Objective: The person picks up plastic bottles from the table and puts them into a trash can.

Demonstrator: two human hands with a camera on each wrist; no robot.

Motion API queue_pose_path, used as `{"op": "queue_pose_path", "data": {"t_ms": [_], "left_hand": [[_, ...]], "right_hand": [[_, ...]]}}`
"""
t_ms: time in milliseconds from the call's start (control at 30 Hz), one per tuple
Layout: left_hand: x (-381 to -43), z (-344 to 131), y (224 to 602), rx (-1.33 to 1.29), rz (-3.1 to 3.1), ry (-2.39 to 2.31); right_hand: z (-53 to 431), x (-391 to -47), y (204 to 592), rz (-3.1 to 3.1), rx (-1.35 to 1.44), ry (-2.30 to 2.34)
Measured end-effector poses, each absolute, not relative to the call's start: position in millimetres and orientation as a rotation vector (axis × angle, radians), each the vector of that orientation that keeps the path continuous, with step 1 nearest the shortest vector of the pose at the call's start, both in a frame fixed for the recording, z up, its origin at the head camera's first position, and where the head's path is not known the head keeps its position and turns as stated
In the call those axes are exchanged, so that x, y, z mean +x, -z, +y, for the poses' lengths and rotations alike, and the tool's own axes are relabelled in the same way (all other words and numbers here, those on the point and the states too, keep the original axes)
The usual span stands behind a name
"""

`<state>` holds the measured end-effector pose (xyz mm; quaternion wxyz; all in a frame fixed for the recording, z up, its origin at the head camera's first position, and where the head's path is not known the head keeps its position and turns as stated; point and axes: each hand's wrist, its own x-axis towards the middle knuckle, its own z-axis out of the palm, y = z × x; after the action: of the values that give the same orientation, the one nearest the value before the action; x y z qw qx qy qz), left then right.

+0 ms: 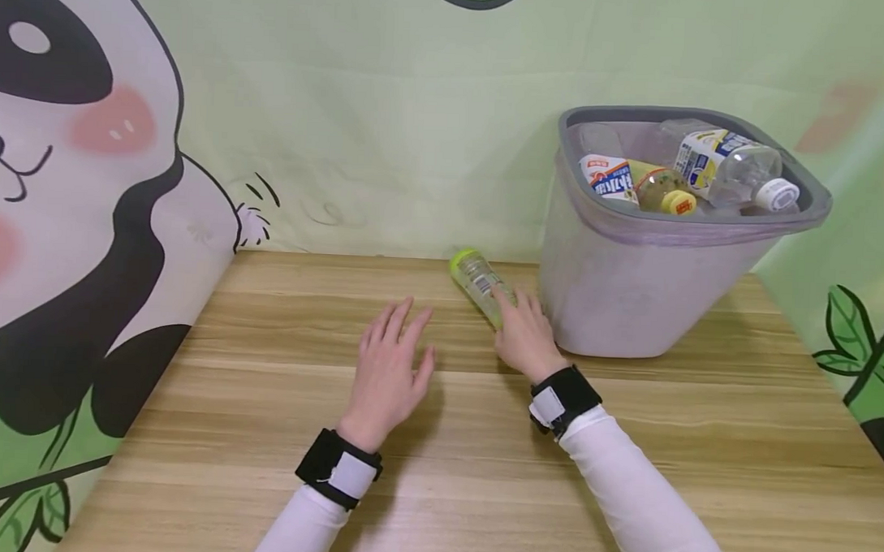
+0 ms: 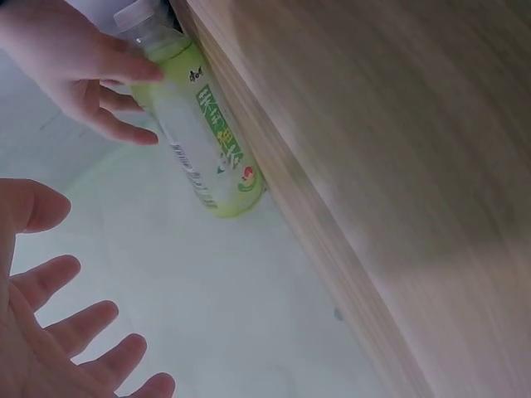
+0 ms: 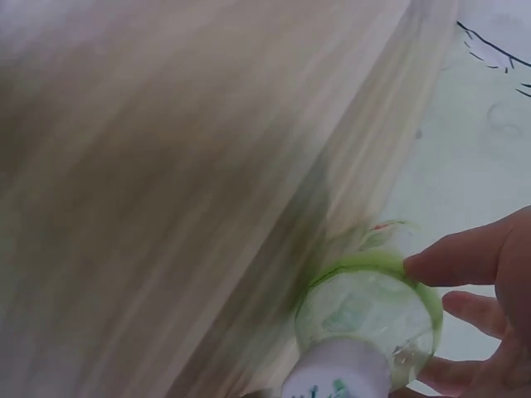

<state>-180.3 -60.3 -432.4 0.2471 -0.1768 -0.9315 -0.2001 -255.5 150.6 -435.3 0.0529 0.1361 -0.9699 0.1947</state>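
A clear plastic drink bottle [image 1: 478,281] with a yellow-green label lies on its side on the wooden table. In the left wrist view, the label of the bottle [image 2: 203,133] faces the camera. My right hand [image 1: 528,336] reaches over its capped end, one digit touching the bottle. The right wrist view shows the white cap [image 3: 338,369] close to the camera and the fingers [image 3: 460,261] beside the bottle, not wrapped around it. My left hand [image 1: 390,376] hovers over the table to the left, fingers spread and holding nothing.
A pale bin [image 1: 617,290] with a grey rim stands just right of my right hand. Inside lie several plastic bottles, among them a clear bottle [image 1: 753,173] with a white cap. A printed cloth with a panda [image 1: 143,241] hangs behind the table [image 1: 263,367].
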Motion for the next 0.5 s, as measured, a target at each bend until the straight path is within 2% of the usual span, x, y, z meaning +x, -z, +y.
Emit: {"op": "queue_pose_path", "data": {"t_ms": [500], "left_hand": [[-180.4,-64.8,438.2,-0.483,-2.518,0.556]], "right_hand": [[172.5,-224.7,433.7,-2.891,0.696,-0.509]]}}
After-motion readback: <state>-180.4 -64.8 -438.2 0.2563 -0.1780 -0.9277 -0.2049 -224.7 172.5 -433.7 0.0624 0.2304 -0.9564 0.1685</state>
